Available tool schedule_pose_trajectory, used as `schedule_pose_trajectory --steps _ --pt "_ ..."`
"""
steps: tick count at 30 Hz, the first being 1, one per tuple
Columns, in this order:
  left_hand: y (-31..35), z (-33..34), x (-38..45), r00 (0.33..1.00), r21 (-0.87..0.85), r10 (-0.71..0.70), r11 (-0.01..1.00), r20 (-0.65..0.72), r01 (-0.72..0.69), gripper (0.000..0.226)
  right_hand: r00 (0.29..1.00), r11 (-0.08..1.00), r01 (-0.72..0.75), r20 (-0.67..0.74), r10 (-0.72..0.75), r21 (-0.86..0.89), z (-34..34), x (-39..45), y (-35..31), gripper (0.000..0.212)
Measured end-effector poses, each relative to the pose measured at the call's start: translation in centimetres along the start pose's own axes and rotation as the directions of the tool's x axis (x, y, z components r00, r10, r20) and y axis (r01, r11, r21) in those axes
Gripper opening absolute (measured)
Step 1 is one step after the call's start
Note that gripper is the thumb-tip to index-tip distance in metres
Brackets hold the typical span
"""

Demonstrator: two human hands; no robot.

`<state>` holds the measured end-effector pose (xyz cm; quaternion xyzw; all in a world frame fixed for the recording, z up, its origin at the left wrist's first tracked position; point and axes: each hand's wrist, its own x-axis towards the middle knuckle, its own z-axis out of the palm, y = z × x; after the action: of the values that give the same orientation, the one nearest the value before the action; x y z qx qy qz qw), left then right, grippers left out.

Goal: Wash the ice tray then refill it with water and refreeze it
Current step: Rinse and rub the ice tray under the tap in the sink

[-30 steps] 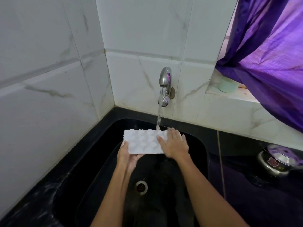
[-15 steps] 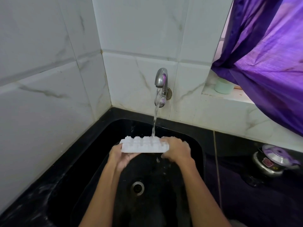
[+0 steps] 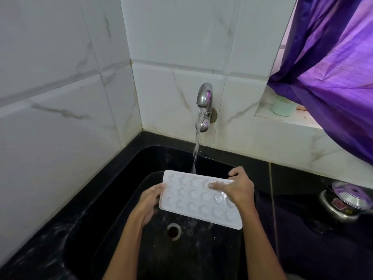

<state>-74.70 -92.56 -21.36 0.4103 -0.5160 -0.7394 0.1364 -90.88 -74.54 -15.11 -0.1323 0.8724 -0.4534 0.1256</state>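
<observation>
Both hands clamp the white ice tray (image 3: 198,199) over the black sink (image 3: 129,178): the left hand (image 3: 149,203) grips its short end, the right hand (image 3: 238,190) the far corner, thumb lying across the cups. Held cups-up and tilted, its far edge meets the tap's (image 3: 204,102) stream (likely so rinse water sheets toward the drain (image 3: 173,230) below the grip).

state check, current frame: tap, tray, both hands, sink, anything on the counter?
Steel wall tap: on, water running.
White plastic ice tray: cavities up, tilted, held over the sink, stream hitting its far edge.
Left hand: gripping the tray's left end.
Right hand: gripping the tray's right end, thumb on top.
Black sink: wet, drain open.
Steel lidded pot: lid on.
Pale green cup: upright on the ledge.
</observation>
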Motion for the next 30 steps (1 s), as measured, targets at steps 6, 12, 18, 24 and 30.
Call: schedule_pose_trajectory --steps 6,12,18,24,30 --pt "0.2 1.3 0.2 0.998 -0.055 0.049 0.997 -0.043 -0.051 0.018 0.979 0.943 -0.199 0.103 0.178 0.267 -0.6 1.2 1.2 0.048" --pt "0.8 3.6 0.7 0.986 -0.179 0.046 0.981 -0.163 -0.075 0.017 0.956 0.654 -0.293 0.195 0.22 0.697 -2.0 1.0 2.6 0.026" --pt "1.9 7.0 0.3 0.981 -0.304 -0.057 0.953 -0.187 -0.003 0.021 0.923 0.613 -0.09 -0.166 0.348 0.785 -0.3 -0.1 4.2 0.023" --pt "2.8 9.2 -0.1 0.994 -0.447 -0.1 0.892 -0.042 0.07 0.033 0.859 0.538 0.011 -0.283 0.426 0.843 -1.8 0.2 4.2 0.026" --pt "4.1 11.2 -0.1 0.995 -0.459 -0.075 0.888 -0.069 0.035 0.026 0.793 0.45 0.07 -0.323 0.516 0.89 -1.4 0.3 4.2 0.006"
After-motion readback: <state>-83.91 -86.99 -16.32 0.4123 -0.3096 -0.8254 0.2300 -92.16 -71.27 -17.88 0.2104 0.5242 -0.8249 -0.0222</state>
